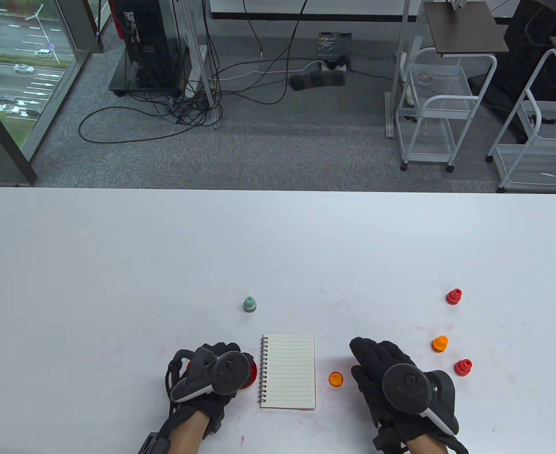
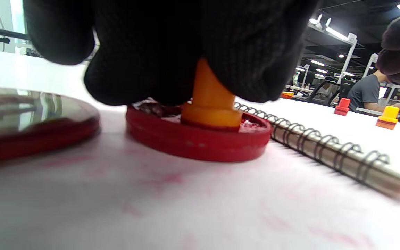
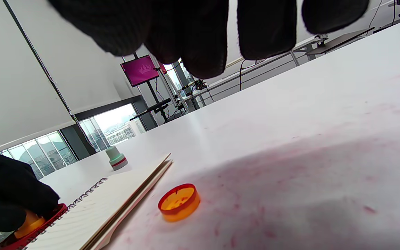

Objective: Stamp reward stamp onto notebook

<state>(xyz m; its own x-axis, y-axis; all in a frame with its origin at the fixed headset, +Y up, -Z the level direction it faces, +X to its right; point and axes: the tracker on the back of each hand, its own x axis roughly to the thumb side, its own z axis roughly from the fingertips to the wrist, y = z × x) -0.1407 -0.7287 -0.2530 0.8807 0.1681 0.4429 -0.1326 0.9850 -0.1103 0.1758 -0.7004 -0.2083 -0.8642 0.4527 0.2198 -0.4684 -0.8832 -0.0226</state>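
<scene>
Your left hand (image 1: 211, 373) gripped an orange stamp (image 2: 209, 100), fingers curled round its handle, and held its base down in the red ink pad (image 2: 200, 139), which sat just to the left of the notebook (image 1: 288, 371). That put you at the inking step, by my reading. The notebook lay open on the near part of the table (image 1: 117, 265), spiral binding on its left, and the lined page showed no mark that I could make out, so the stamping itself was not yet done. Your right hand (image 1: 393, 378) was on the right of the notebook with fingers straight and holding nothing. The orange cap (image 1: 336, 379) lay loose between that hand and the notebook. What was left, I judged: lift the inked stamp, carry it right over the page, press it down, then lift it off. A green stamp (image 1: 249, 304) stood beyond the notebook, and three more stamps (image 1: 454, 296) stood far right, untouched.
</scene>
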